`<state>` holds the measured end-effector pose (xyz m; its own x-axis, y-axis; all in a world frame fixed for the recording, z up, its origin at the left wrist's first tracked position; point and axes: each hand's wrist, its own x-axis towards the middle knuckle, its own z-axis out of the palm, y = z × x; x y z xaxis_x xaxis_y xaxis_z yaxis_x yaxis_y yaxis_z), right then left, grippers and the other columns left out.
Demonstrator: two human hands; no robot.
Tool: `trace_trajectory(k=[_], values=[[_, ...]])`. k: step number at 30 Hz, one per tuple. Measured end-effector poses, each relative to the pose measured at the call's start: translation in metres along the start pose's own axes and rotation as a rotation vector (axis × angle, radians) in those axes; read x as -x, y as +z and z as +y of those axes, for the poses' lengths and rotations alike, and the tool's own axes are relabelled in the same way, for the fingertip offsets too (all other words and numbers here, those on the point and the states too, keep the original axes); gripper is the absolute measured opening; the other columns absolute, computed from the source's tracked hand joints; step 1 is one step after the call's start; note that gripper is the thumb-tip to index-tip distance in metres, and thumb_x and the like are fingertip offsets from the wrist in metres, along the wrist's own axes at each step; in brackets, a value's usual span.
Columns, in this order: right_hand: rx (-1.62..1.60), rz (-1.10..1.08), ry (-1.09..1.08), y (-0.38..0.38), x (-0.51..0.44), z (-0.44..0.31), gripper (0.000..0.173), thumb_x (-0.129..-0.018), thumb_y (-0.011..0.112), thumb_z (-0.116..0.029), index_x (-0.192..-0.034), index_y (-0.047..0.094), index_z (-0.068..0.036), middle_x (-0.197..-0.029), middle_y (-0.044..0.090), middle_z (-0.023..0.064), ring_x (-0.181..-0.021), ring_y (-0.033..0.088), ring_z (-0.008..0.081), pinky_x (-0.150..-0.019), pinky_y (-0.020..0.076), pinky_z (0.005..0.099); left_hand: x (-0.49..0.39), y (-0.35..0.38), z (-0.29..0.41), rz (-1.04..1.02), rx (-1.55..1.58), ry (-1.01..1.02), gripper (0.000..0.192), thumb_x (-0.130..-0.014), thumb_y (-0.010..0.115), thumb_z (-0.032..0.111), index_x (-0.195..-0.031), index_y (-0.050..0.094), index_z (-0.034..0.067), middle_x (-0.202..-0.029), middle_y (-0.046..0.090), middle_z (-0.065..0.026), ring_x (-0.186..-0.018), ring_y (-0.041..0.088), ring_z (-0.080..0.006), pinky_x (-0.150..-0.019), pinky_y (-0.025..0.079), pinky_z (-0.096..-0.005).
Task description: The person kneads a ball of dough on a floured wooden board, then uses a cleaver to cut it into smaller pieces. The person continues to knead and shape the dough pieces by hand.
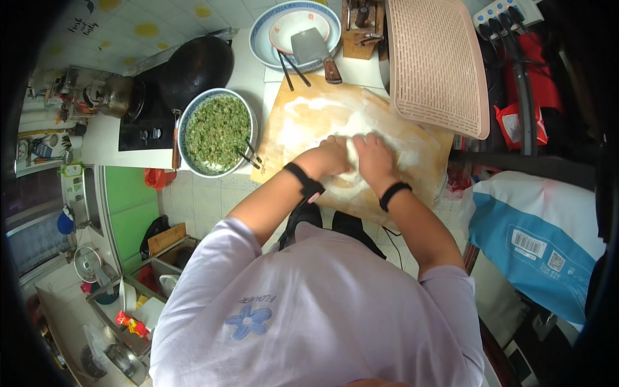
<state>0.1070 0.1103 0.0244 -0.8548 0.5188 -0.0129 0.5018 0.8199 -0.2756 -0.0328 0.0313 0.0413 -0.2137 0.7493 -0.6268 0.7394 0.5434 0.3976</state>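
Observation:
A lump of white dough (352,154) lies on a wooden board (275,140) dusted with flour (309,104). From the left, my left hand (330,156) grips the dough with curled fingers. My right hand (375,157) holds its other side, the fingertips over its far end. Between them the dough shows as a narrow strip; the rest is hidden under my hands. Left of the board stands a large bowl (182,138) of chopped green filling (217,130), with chopsticks (249,155) resting in it.
Behind the board, a cleaver (312,46) and dark chopsticks (292,70) rest on nested bowls (258,41). A pink perforated tray (437,63) overhangs the board's right side. A black wok (198,65) and a metal kettle (111,96) stand at left. A blue-and-white sack (527,208) sits at right.

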Motion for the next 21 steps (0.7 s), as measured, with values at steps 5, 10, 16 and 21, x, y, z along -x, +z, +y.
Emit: trace_trajectory(k=[5,10,16,21], values=[[-0.329,-0.174,0.01,-0.023,0.03,-0.001,0.055,-0.074,0.078,-0.017,-0.124,0.056,-0.014,-0.121,0.056,0.0137,-0.12,0.053,0.0338,-0.098,0.0445,0.0464,0.027,0.009,-0.01,-0.042,-0.052,0.213,0.069,-0.086,0.074,0.029,-0.147,0.045,0.019,-0.145,0.044,-0.0244,-0.131,0.046,-0.0442,-0.106,0.044,-0.046],[-0.296,-0.282,0.297,-0.004,-0.004,0.002,0.044,-0.083,0.075,-0.021,-0.121,0.056,-0.009,-0.125,0.058,0.0184,-0.122,0.055,0.0371,-0.101,0.0468,0.0471,-0.001,0.027,0.007,0.254,-0.133,0.095,0.06,-0.089,0.068,0.026,-0.145,0.044,0.019,-0.131,0.05,-0.0248,-0.116,0.057,-0.0431,-0.094,0.053,-0.0463],[0.008,-0.132,0.069,0.0,-0.015,-0.005,0.02,-0.092,0.057,-0.011,-0.111,0.058,-0.008,-0.105,0.062,0.0141,-0.101,0.063,0.0345,-0.085,0.0527,0.0419,-0.014,-0.007,0.007,0.003,0.039,0.044,0.073,-0.086,0.073,0.031,-0.145,0.041,0.004,-0.135,0.052,-0.0296,-0.117,0.058,-0.0447,-0.1,0.05,-0.0457],[-0.373,-0.123,-0.126,-0.023,0.024,-0.01,0.039,-0.078,0.078,-0.018,-0.108,0.056,-0.009,-0.109,0.055,0.0141,-0.109,0.055,0.0349,-0.093,0.0466,0.0433,0.024,-0.006,-0.001,-0.226,-0.105,0.055,0.084,-0.086,0.077,0.032,-0.153,0.033,0.011,-0.142,0.046,-0.028,-0.126,0.05,-0.0475,-0.106,0.045,-0.0486]])
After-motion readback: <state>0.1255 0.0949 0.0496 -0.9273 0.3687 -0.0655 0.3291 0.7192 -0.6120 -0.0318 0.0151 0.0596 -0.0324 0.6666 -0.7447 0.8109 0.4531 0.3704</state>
